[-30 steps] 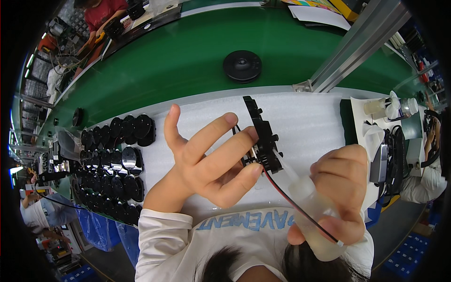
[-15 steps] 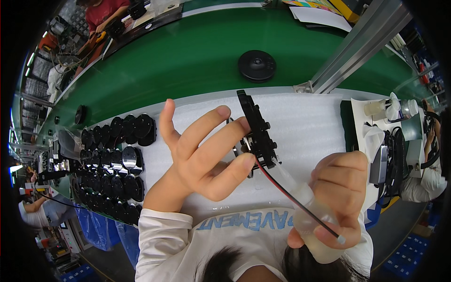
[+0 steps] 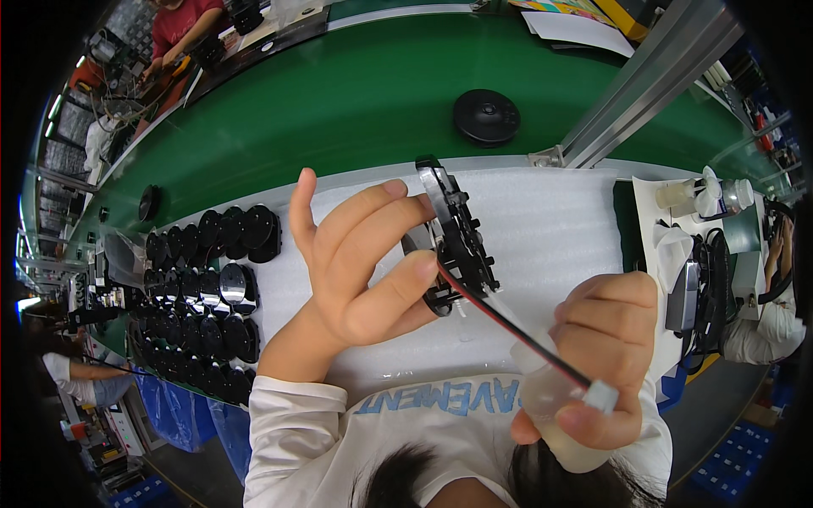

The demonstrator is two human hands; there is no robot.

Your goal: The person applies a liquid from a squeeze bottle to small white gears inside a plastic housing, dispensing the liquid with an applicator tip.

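Observation:
My left hand (image 3: 360, 262) holds a round black plastic part (image 3: 457, 237) edge-on above the white foam mat (image 3: 550, 229), fingers spread along its face. A red and black wire (image 3: 508, 326) runs from the part down to a small white connector (image 3: 603, 395). My right hand (image 3: 605, 356) grips a translucent squeeze bottle (image 3: 555, 406), its nozzle touching the part's lower rim, with the wire and connector pinned against the bottle.
Rows of black round parts (image 3: 207, 279) lie at the left of the mat. One black disc (image 3: 486, 116) rides the green conveyor belt (image 3: 339, 102) beyond. A metal rail (image 3: 644, 85) crosses at the right, with small bottles (image 3: 707, 193) and cables near it. Other people work at the edges.
The black disc on the belt has moved to the right. My left hand has tilted the part slightly while the bottle nozzle stays at its lower rim.

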